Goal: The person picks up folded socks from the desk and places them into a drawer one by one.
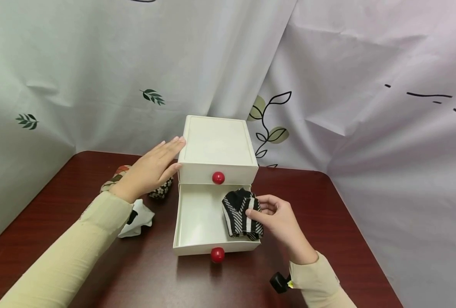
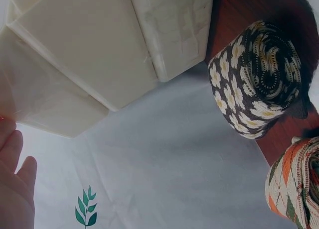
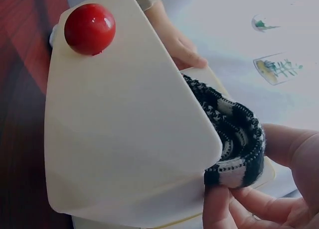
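A white two-drawer box has its lower drawer pulled out and its upper one closed. Between thumb and fingers, my right hand pinches a folded pair of black-and-white patterned socks, at the right side of the open drawer. In the right wrist view, the rolled socks show partly behind the drawer front, with fingers below them. My left hand rests with straight fingers against the box's upper left side; in the left wrist view its fingers touch the box edge.
Left of the box lie rolled daisy-patterned socks, an orange-and-green patterned roll and a white cloth item with black. Red knobs jut from the drawer fronts. A pale curtain hangs behind the dark red table.
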A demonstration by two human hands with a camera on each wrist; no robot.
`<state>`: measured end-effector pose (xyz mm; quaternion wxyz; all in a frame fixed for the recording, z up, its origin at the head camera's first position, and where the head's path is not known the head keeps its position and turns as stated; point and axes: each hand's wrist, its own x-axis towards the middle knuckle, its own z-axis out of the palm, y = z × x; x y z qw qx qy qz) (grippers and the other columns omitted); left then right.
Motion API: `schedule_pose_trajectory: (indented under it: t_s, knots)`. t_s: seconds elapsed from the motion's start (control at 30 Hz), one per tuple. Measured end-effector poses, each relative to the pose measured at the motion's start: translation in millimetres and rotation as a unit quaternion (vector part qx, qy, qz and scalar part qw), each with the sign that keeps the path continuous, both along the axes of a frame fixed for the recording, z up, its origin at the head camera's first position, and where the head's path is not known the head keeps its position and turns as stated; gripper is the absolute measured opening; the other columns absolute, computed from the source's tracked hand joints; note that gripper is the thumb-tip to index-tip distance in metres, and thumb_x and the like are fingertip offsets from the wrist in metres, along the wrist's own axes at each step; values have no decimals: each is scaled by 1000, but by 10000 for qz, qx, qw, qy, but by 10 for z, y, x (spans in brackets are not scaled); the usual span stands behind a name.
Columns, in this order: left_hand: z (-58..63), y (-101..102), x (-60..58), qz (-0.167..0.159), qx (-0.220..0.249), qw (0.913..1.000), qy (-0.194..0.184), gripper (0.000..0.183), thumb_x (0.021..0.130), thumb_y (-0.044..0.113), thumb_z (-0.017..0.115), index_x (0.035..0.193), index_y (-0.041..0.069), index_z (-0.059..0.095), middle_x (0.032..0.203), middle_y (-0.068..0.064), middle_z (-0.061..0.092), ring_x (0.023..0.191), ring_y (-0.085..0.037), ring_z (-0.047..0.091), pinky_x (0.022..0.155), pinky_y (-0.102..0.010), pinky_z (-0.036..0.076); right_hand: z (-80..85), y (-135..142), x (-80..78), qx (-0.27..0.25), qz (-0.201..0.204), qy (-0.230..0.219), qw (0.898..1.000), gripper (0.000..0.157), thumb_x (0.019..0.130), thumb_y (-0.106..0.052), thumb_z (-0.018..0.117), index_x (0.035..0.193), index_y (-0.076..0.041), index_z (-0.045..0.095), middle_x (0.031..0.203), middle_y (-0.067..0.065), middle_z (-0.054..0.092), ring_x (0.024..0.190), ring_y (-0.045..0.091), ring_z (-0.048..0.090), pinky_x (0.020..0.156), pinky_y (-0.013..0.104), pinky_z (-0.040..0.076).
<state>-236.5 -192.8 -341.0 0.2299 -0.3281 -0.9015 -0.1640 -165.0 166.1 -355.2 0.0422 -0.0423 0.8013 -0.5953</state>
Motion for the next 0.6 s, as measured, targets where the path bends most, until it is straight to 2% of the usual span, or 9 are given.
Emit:
schedule_pose_trajectory:
  t_s: [0.2,0.37,0.6]
  knots:
    - [15,9,16,-2,28,10000,-24,60,107,25,53,157,-1,33,159,-19,38,148,-34,34,126,-41,17,-14,-3,-10,287,-161,153,9993,32,81,-9,83,108,3,71,87,7,73,70,12,65,62,20,52]
    - [15,10,16,-8,37,10000,0,59,107,25,53,156,-2,33,159,-19,38,148,-34,34,125,-44,19,-46,-4,-15,385,-310,249,9985,32,81,-12,84,107,1,71,85,6,71,70,13,62,60,21,49]
    - [8,8,12,11,17,10000,-13,60,107,25,53,156,-2,33,159,-19,37,148,-34,34,124,-47,21,-154,-43,-59,314,-274,265,9988,42,81,-9,85,118,-4,66,78,3,54,64,11,48,55,20,39]
